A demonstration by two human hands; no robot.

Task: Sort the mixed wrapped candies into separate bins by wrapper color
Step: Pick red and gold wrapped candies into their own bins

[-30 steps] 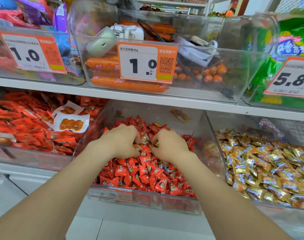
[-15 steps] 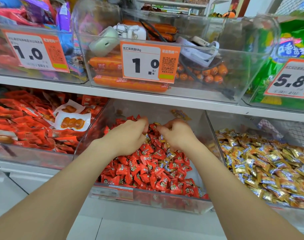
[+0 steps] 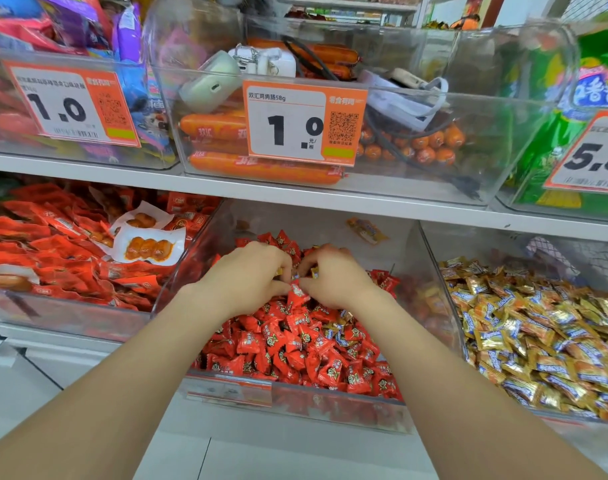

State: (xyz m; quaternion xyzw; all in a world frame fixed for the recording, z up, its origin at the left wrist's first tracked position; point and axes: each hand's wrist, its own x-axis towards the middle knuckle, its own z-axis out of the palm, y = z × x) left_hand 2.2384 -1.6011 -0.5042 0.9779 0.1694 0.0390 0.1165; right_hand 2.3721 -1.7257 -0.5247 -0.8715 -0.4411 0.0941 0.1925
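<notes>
The fingers (image 3: 278, 258) of the left hand (image 3: 247, 277) are curled down into the pile with a scrap of gold wrapper at their tips; whether they grip it I cannot tell. Almost touching them, the right hand (image 3: 335, 277) pinches a gold-wrapped candy (image 3: 314, 271). Both hands sit on the red candies (image 3: 295, 344) heaped in the clear middle bin (image 3: 295, 408). The right bin (image 3: 434, 271) alongside holds gold candies (image 3: 538, 327). Sausages (image 3: 261, 169) lie on the shelf (image 3: 122, 174) above.

the white shelf (image 3: 295, 198) bears clear bins (image 3: 486, 140) side by side, price tags (image 3: 306, 123) on their fronts
</notes>
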